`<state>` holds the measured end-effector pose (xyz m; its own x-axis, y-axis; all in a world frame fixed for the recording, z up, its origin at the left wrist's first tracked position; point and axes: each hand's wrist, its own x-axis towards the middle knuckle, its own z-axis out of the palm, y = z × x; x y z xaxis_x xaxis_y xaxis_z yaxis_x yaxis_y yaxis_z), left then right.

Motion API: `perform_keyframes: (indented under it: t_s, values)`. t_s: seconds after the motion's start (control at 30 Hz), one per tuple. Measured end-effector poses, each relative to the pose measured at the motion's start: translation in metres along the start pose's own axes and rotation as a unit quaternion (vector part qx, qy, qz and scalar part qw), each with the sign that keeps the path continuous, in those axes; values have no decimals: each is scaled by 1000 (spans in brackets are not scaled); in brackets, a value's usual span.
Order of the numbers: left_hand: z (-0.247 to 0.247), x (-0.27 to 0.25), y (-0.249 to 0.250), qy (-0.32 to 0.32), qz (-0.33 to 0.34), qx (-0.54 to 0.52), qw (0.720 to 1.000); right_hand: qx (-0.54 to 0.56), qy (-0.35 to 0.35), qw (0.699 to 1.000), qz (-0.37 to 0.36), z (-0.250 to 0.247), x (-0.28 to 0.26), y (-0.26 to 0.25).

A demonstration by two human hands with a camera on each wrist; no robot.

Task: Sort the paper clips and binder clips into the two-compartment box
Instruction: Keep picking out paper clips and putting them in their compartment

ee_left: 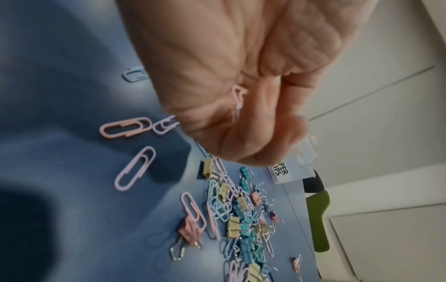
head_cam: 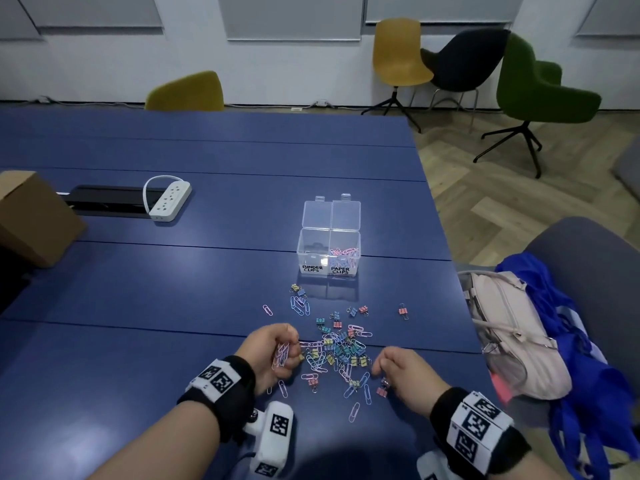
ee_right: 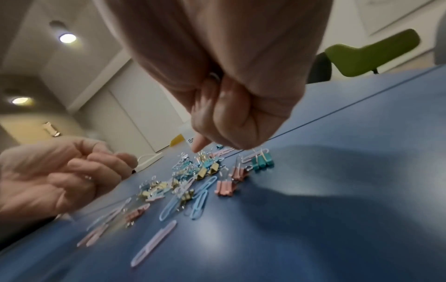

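A clear two-compartment box [head_cam: 329, 251] stands open mid-table, labelled BINDER CLIPS on the left and PAPER CLIPS on the right. Pastel paper clips lie in its right compartment. A mixed pile of clips [head_cam: 341, 351] lies on the blue table [head_cam: 173, 289] between my hands. My left hand [head_cam: 294, 348] grips a bunch of pink paper clips [head_cam: 281, 355] at the pile's left edge; one pink clip [ee_left: 237, 95] shows inside its curled fingers. My right hand [head_cam: 379, 367] hovers curled at the pile's right edge. In its fist a metal wire loop [ee_right: 214, 75] shows, like a binder clip's handle.
Loose paper clips [head_cam: 299, 304] and binder clips [head_cam: 402, 310] are scattered between pile and box. A power strip [head_cam: 169, 200] and a cardboard box [head_cam: 31, 216] sit far left. A pink backpack [head_cam: 512, 337] and blue cloth lie on a chair past the table's right edge.
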<state>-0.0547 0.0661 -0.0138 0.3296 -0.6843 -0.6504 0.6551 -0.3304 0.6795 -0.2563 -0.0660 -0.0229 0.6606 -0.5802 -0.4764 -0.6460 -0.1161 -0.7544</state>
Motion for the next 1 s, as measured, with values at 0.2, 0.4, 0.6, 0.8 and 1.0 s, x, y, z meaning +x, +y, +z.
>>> perform_keyframes:
  t_s: [0.2, 0.4, 0.6, 0.8, 1.0]
  values:
    - [11, 2, -16, -16, 14, 229, 973, -235, -4, 971, -44, 3, -8, 4]
    - [36, 13, -36, -22, 160, 525, 836, -358, -20, 930, -83, 10, -6, 2]
    - [37, 15, -39, 9, 174, 459, 871, -395, -21, 915, -76, 17, -2, -1]
    - [40, 6, -39, -26, 171, 715, 678, -377, -20, 925, -33, 19, 4, -7]
    - [48, 12, -37, 11, 190, 748, 636, -384, -27, 922, -40, 18, 11, -15]
